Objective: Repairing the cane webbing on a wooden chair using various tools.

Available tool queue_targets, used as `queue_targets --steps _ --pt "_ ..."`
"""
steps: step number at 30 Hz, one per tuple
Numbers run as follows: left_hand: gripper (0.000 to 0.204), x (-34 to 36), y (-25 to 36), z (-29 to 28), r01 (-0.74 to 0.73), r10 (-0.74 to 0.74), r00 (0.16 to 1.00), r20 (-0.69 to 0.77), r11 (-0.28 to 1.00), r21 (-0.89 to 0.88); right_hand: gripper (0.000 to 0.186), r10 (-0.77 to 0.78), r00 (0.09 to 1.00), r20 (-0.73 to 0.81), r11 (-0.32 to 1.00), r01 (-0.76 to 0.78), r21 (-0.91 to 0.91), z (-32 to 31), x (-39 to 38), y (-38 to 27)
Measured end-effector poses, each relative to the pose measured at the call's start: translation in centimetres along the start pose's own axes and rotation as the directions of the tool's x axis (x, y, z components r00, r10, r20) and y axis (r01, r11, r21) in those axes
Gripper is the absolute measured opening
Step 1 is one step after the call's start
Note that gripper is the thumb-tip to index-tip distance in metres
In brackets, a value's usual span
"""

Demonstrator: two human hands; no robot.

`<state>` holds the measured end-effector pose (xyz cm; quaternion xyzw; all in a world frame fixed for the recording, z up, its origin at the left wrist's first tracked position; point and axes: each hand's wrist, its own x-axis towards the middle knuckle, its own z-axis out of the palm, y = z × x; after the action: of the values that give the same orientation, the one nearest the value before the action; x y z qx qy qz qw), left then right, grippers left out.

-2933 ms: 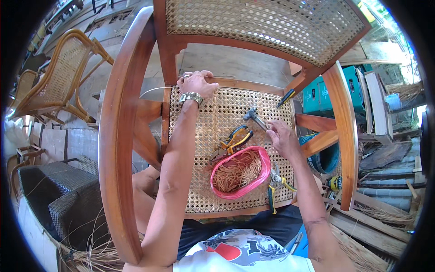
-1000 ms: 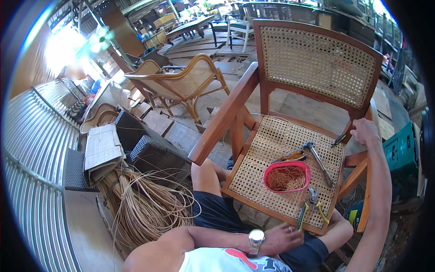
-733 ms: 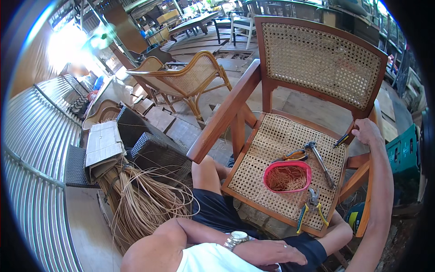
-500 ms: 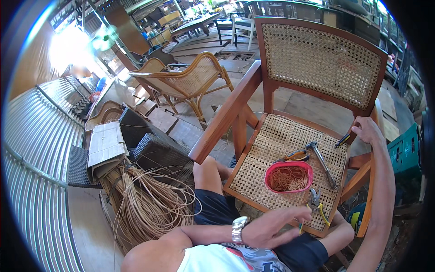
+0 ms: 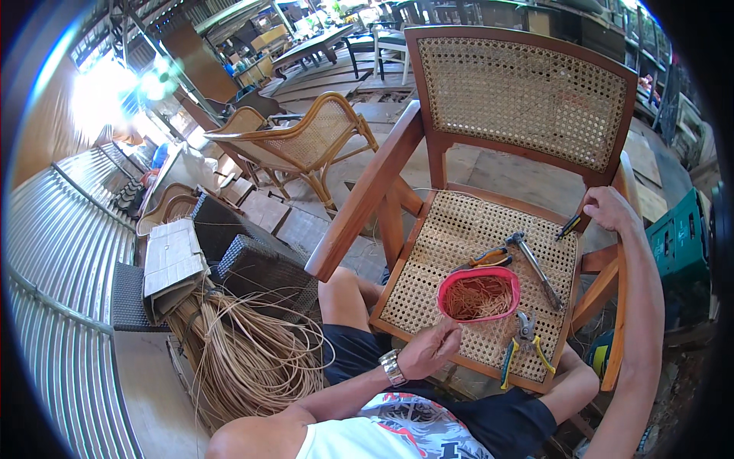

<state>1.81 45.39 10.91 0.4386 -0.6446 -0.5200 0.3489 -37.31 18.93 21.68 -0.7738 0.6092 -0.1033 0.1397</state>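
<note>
A wooden armchair with woven cane seat and back stands before me. My left hand, a metal watch on its wrist, hovers by the seat's front edge with fingers curled together; anything in them is hidden. At the back right corner of the seat, my right hand is closed beside the back post, its fingertips out of sight. A black and yellow tool lies near it. On the seat are a pink tub of thin reddish-brown pieces, a hammer, orange-handled pliers and yellow-and-blue-handled cutters.
To the left lies a big bundle of cane strands, with folded cardboard above it and dark woven furniture behind. A rattan chair stands farther off. A green case is at the right.
My left hand has moved left and up, away from the cutters, and its fingers have curled in. The right hand stays at the seat's back corner. The whole view has shifted slightly.
</note>
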Motion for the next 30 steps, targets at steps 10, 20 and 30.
queue_targets --steps 10,20,30 --pt "0.012 1.3 -0.3 0.3 -0.132 0.152 0.985 -0.078 0.968 0.213 0.023 0.022 1.000 0.011 0.999 -0.022 0.022 0.3 0.4 0.6" --pt "0.021 0.6 -0.6 -0.7 0.017 -0.009 0.996 -0.085 0.995 0.094 0.024 0.039 0.999 0.009 0.999 -0.040 0.023 0.7 0.8 1.3" --pt "0.021 2.7 -7.9 -8.1 0.105 -0.012 0.885 -0.465 0.979 0.174 0.020 -0.249 0.967 -0.046 0.968 0.250 0.028 2.6 2.9 5.4"
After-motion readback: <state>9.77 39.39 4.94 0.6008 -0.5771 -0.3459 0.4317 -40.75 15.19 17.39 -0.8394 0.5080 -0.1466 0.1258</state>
